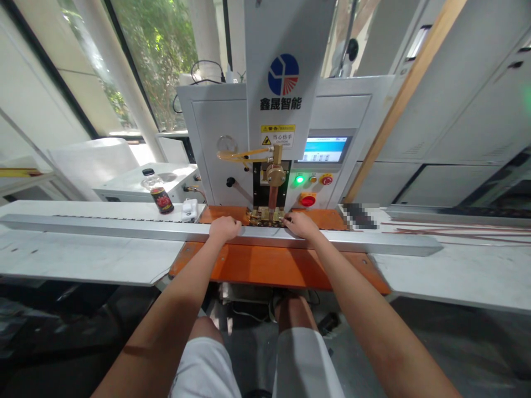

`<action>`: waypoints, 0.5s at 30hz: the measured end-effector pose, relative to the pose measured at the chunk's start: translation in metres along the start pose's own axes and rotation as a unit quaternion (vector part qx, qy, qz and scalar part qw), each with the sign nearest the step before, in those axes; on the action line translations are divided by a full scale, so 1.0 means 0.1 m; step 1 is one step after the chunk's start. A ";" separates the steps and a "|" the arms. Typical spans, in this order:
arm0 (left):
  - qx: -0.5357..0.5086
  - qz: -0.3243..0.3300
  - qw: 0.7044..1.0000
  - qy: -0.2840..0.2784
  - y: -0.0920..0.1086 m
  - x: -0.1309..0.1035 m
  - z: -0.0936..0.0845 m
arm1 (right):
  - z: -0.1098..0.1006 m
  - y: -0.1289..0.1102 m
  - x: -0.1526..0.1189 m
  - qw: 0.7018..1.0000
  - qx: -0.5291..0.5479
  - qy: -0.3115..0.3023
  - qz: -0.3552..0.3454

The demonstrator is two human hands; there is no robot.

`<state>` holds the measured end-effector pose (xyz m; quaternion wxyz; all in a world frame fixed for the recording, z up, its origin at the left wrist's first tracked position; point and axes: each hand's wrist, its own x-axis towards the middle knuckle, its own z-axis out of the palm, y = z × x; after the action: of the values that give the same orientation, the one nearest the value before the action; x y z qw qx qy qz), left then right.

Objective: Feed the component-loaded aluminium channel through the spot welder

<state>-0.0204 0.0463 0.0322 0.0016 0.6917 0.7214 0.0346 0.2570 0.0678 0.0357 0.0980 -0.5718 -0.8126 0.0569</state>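
A long silver metal rail (pixel 124 229) lies across the bench in front of a spot-welding machine (pixel 286 110). Along its far edge runs a thin, dark toothed strip (pixel 89 218). My left hand (pixel 225 228) is closed over the rail, left of the copper electrode (pixel 272 196), its fingertips hidden on the far side. To the right of the electrode, my right hand (pixel 302 225) rests against the rail with thumb and finger pinched at the brass fixture (pixel 265 214). What either hand's fingers hold is too small or hidden to make out.
An orange board (pixel 265 268) lies under the rail on the white bench (pixel 83 257). On the left stand a dark-labelled bottle (pixel 161 196) and a small white object (pixel 189 210). Thin copper-coloured rods (pixel 456 231) lie right. The machine carries a lit screen (pixel 323 149) and a red knob (pixel 307 199).
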 end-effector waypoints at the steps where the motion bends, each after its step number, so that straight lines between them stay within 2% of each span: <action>1: -0.001 0.001 1.000 0.001 0.00 0.00 0.00 | 0.00 0.00 0.00 1.000 -0.001 0.000 0.001; 15: 0.005 -0.010 1.000 0.003 0.02 -0.02 -0.03 | -0.02 -0.03 -0.01 1.000 -0.009 -0.013 0.010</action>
<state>-0.0188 0.0446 0.0353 -0.0038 0.6846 0.7281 0.0327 0.2556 0.0657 0.0385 0.0813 -0.5797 -0.8087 0.0579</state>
